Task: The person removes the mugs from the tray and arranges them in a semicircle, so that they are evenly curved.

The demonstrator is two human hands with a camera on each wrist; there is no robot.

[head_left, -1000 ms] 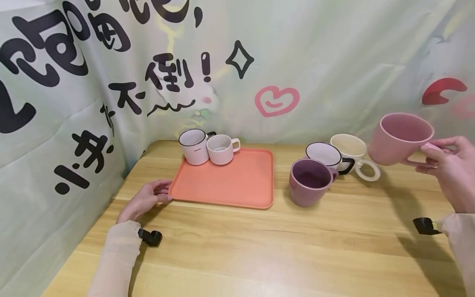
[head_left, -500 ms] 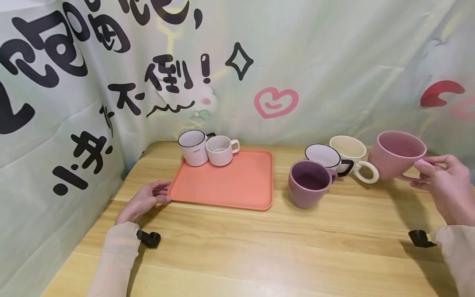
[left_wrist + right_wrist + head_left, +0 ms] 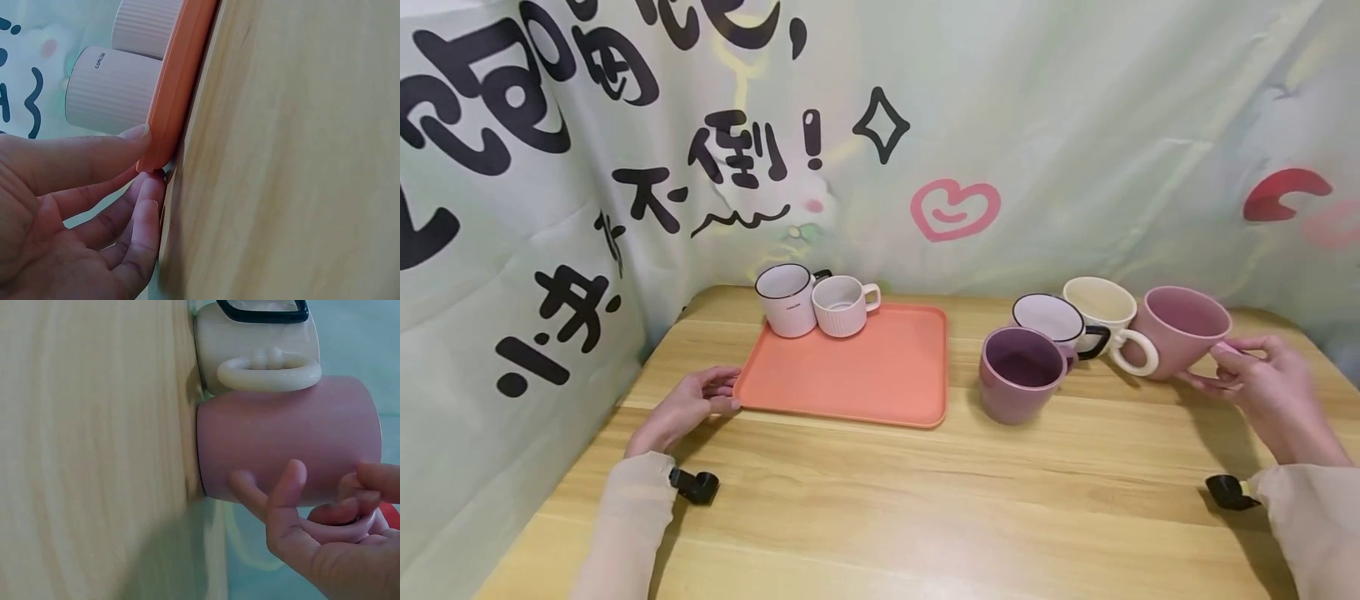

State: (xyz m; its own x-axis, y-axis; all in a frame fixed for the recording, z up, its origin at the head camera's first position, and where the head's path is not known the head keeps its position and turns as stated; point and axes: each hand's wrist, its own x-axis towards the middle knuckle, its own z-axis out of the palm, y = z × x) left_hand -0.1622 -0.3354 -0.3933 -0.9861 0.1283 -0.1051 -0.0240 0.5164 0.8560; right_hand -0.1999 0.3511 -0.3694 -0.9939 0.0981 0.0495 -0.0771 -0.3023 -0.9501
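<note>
My right hand (image 3: 1270, 383) holds a pink mug (image 3: 1180, 333) by its handle, fingers through and around it. The mug is upright, its base at the tabletop, right beside a cream mug (image 3: 1097, 304) with a ring-shaped handle (image 3: 269, 378). At the front left corner of an orange tray (image 3: 850, 367), my left hand (image 3: 688, 404) pinches the rim, thumb on top and fingertips at the underside in the left wrist view. On the tray's back left stand a white black-rimmed mug (image 3: 786, 304) and a small ribbed white cup (image 3: 841, 308).
Right of the tray, a purple mug (image 3: 1018, 387) stands in front of another white mug (image 3: 1048, 315) with a black rim and handle. All rest on a wooden table (image 3: 887, 500). A printed cloth (image 3: 1060, 125) hangs behind and along the left.
My right hand has lowered the pink mug from the air and moved it left, down beside the cream mug. The left hand has stayed at the tray's corner.
</note>
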